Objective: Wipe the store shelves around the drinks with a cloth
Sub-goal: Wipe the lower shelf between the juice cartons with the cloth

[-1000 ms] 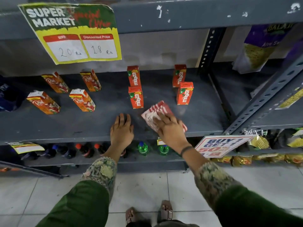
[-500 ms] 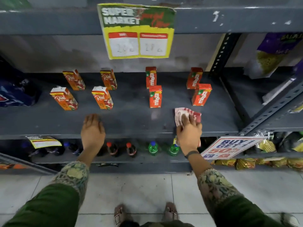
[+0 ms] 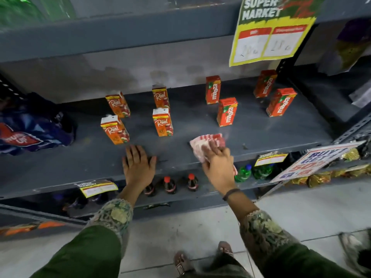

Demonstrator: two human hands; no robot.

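Grey shelf (image 3: pixel 261 135): near its front edge my right hand (image 3: pixel 217 167) presses the cloth (image 3: pixel 206 142), fingers closed over its near part. It sticks out from the fingers toward the back, its long side along the edge. Left hand (image 3: pixel 138 167) lies spread flat, well apart. Cartons (image 3: pixel 226 112) stand just behind the cloth.

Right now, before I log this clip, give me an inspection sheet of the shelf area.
Surface: grey shelf, scuffed, bare along the front.
Job's things: red-and-white cloth on the front edge; four Real cartons and four Maaza cartons, all upright.
Clutter: blue wrapped pack at the far left.
Hands: left hand flat on the shelf; right hand pressing the cloth.
Cables: nothing seen.
Surroundings: bottles on the shelf below, price sign above, tiled floor.
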